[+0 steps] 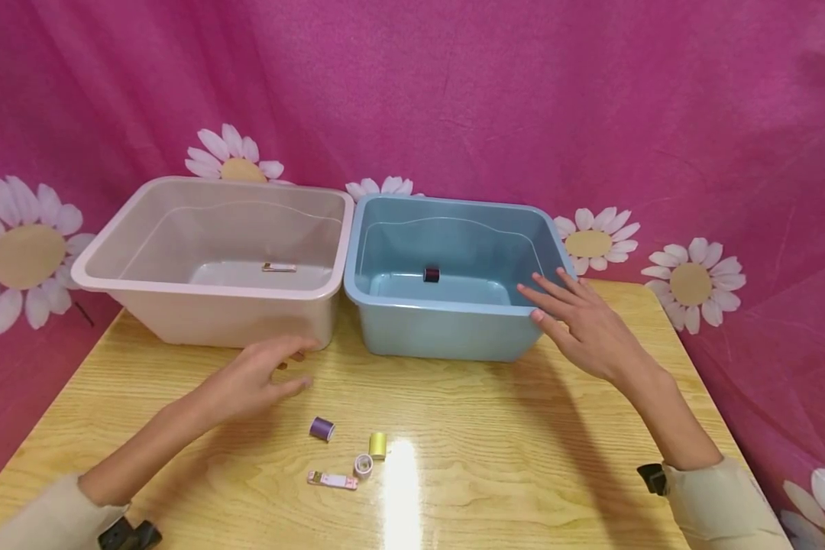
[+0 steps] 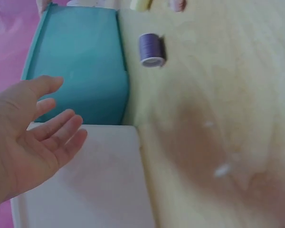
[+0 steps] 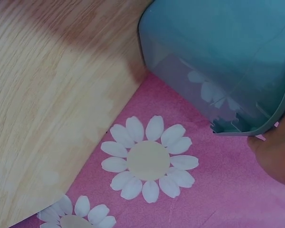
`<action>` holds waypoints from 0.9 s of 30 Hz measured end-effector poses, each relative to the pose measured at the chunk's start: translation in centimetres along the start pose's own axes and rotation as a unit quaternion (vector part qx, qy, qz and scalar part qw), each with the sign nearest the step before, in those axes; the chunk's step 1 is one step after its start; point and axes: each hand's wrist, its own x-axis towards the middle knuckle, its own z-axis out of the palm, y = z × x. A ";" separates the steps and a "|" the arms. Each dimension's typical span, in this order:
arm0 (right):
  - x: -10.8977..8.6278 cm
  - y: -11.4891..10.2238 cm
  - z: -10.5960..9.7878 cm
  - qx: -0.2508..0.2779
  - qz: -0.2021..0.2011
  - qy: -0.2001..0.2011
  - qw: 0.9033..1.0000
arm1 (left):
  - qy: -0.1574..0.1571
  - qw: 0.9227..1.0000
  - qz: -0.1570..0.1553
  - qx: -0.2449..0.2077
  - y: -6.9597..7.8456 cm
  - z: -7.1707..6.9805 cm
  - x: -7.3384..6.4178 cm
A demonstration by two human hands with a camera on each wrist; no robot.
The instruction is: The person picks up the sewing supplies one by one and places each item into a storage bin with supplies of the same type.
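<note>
Both left hand point(image 1: 254, 380) and right hand point(image 1: 587, 328) are spread loosely, with nothing gripped. Some of the blue tub point(image 1: 447, 334) is hidden by the right hand.

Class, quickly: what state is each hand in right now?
Left hand: open, holding nothing.
Right hand: open, spread at the rim of the blue bin.

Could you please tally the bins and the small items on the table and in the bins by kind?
Bins: 2 (pink bin, blue bin)
Thread spools: 4 (purple spool, yellow spool, white spool, dark spool)
Small flat pieces: 2 (one in the pink bin, one beside the white spool)
Total: 8
</note>
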 end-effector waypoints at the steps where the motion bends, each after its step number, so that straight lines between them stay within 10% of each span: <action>1: 0.0 0.0 0.0 0.000 0.000 0.001 1.000 | -0.007 1.000 -0.006 -0.009 -0.1 0.2 -0.1; 13: 0.1 -0.1 0.2 -0.004 -0.003 0.007 1.000 | -0.064 0.991 -0.029 -0.116 -1.1 2.7 -1.2; 27: -0.1 -0.3 0.3 0.008 0.007 0.007 1.000 | -0.088 0.991 -0.019 -0.095 -1.5 4.8 -2.0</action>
